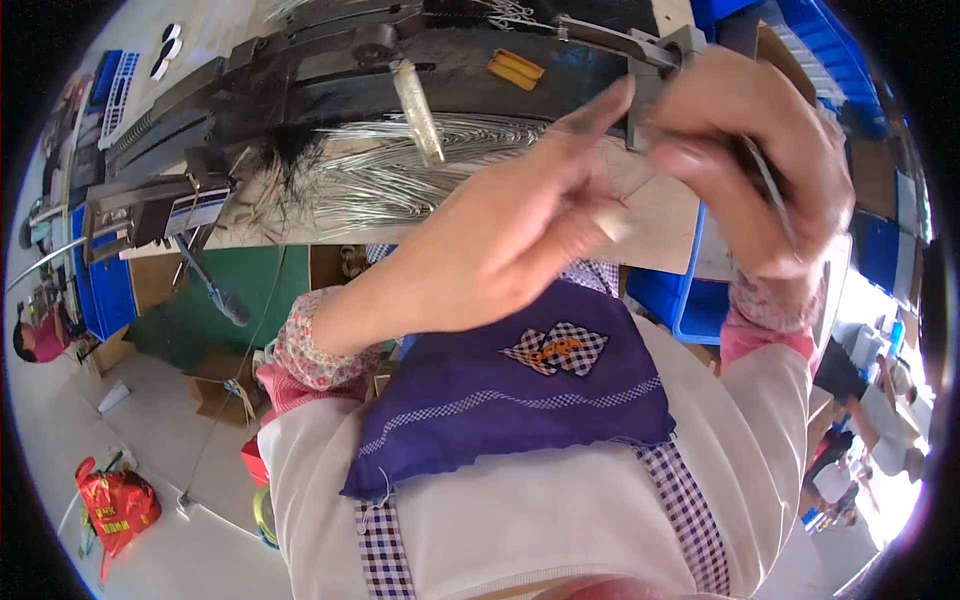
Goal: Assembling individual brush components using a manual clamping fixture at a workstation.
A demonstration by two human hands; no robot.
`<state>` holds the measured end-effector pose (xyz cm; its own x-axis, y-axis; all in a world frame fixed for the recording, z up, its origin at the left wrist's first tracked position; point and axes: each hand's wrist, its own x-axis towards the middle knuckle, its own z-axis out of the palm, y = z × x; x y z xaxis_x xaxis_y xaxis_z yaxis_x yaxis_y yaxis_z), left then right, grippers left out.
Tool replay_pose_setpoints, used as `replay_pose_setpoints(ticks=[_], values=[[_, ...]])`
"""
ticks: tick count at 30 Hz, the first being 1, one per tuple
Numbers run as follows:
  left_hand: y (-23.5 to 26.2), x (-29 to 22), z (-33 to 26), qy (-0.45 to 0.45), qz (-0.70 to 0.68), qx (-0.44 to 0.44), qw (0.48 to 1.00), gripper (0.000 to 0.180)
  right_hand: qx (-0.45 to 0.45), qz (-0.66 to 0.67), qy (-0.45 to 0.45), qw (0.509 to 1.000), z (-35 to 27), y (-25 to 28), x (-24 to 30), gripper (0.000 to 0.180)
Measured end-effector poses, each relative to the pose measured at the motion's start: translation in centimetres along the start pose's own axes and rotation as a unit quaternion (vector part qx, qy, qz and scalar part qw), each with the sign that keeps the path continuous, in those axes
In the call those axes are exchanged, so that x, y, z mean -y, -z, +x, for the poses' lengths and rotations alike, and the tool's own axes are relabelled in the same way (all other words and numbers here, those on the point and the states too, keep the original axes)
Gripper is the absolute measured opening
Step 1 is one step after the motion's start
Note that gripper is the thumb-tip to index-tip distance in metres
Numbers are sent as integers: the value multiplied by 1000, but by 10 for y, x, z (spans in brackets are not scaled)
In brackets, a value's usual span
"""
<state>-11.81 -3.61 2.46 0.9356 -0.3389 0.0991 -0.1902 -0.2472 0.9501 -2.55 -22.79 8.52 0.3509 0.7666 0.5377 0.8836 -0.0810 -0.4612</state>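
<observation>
My left hand (505, 235) is over the bench edge, slightly blurred. Its index finger stretches toward a metal fixture (640, 105), the thumb stands apart, and nothing shows in its grasp. On the right, my right hand (765, 150) curls around a thin metal wire (772, 190), its fingers smeared by motion beside the fixture. A loose bundle of thin silvery wires (370, 185) lies on the bench left of my left hand. Across the bundle rests a flat, worn, pale bar (417, 112). A small yellow plastic piece (516, 69) sits farther back on the dark surface.
A long dark metal machine (290, 85) spans the back of the bench. A metal clamp-like device (160, 212) stands at the left edge. Blue bins (690, 305) hang right, near my lap. A red bag (118, 505) is on the floor. Other people are far off at both sides.
</observation>
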Motion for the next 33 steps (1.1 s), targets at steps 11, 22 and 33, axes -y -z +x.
replay_pose_setpoints(ticks=[11, 22, 33], values=[[10, 83, -37, 188, -186, -190, 946, 22, -5, -195, 2, 981, 1, -51, -102, 14], [69, 16, -34, -51, -712, -124, 689, 18, 37, -256, -1, 966, 7, -75, -87, 15], [29, 53, 37, 53, 110, -58, 991, 23, 73, -301, -124, 943, 59, -52, -148, 17]])
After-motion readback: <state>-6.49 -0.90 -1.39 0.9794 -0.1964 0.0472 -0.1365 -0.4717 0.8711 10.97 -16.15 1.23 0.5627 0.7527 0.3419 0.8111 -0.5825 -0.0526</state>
